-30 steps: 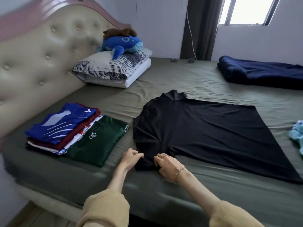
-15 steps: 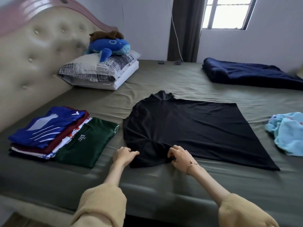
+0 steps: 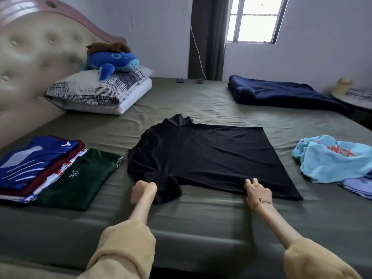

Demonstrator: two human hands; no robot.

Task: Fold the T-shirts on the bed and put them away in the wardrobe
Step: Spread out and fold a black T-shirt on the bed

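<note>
- The black T-shirt [image 3: 201, 158] lies flat on the bed [image 3: 201, 222].
- Left hand [image 3: 144, 191] grasps its near sleeve.
- Right hand [image 3: 257, 191] pinches its near side edge.

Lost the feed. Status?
Both hands, left hand and right hand, gripping black T-shirt near edge. Shirt flat, unfolded. Nothing blocking.

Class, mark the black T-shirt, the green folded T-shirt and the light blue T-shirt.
black T-shirt [image 3: 205, 156], head view, chest panel.
green folded T-shirt [image 3: 80, 178], head view, printed front.
light blue T-shirt [image 3: 330, 166], head view, crumpled middle.
</note>
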